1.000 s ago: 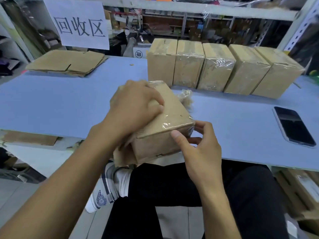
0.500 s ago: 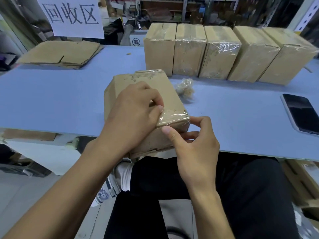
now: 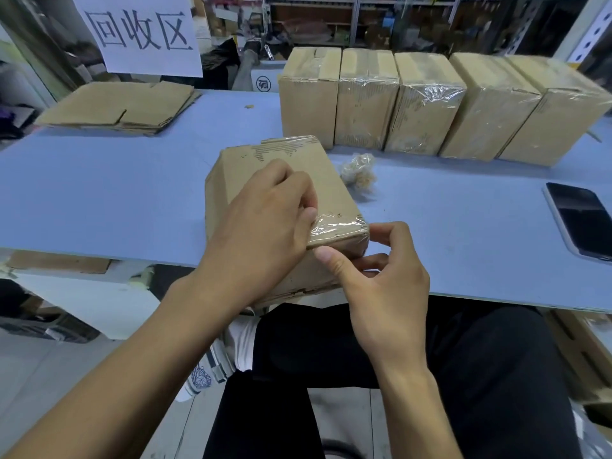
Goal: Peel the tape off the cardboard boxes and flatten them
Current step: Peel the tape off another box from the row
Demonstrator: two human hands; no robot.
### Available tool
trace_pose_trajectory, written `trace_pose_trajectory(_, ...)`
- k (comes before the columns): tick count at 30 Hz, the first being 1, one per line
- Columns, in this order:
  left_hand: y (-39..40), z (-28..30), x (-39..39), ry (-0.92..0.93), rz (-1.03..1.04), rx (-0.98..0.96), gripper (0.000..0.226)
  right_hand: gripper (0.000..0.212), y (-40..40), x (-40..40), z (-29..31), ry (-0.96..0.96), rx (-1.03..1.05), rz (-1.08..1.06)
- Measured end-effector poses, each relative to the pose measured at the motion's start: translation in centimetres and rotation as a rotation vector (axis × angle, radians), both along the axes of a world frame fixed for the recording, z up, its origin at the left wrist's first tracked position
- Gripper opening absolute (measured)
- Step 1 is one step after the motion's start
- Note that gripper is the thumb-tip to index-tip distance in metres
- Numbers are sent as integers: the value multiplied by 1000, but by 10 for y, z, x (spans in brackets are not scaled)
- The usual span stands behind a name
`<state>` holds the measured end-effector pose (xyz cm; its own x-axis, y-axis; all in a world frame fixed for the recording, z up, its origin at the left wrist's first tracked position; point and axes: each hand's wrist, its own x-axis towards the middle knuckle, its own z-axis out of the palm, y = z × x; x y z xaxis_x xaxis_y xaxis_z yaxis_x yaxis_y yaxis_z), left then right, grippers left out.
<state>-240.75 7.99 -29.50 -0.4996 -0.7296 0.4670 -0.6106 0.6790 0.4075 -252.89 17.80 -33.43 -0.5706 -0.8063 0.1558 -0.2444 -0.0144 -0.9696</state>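
Observation:
A taped cardboard box (image 3: 326, 180) lies at the near edge of the blue table (image 3: 116, 193), partly overhanging it. Clear tape (image 3: 337, 228) wraps its near top corner. My left hand (image 3: 265, 223) grips the box from above, its thumb at the tape's edge. My right hand (image 3: 381, 279) holds the box's near right corner, with the thumb on the front face just under the tape and the fingers curled round the right side. Several more taped boxes (image 3: 424, 104) stand in a row at the back of the table.
A stack of flattened cardboard (image 3: 122, 107) lies at the back left under a white paper sign (image 3: 142, 34). A ball of peeled tape (image 3: 359, 172) sits right of the box. A phone (image 3: 583, 220) lies at the right edge. My legs are under the table.
The box has come down from a raised tilt to rest on the table edge. My right thumb has slid to the front face just under the tape.

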Motion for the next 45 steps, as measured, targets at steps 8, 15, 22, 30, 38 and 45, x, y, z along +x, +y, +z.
trace_pose_trajectory(8, 0, 5, 1, 57, -40, 54, 9, 42, -2, -1, -2, -18, -9, -6)
trace_pose_trajectory(15, 2, 11, -8, -4, 64, 68, 10, 42, -1, -6, -2, -17, -10, 20)
trace_pose_trajectory(22, 1, 7, -16, -136, 111, 4, 11, 45, 0, -7, -1, -27, -10, 27)
trace_pose_trajectory(30, 3, 5, -13, -200, 92, 27, 9, 72, 0, -8, -4, 84, 6, 35)
trace_pose_trajectory(38, -11, 16, 4, 225, 116, 247, 25, 28, -26, -15, 18, 389, -3, 202)
trace_pose_trajectory(45, -10, 15, 4, 281, 169, 258, 28, 9, -39, -17, 29, 465, 20, 229)
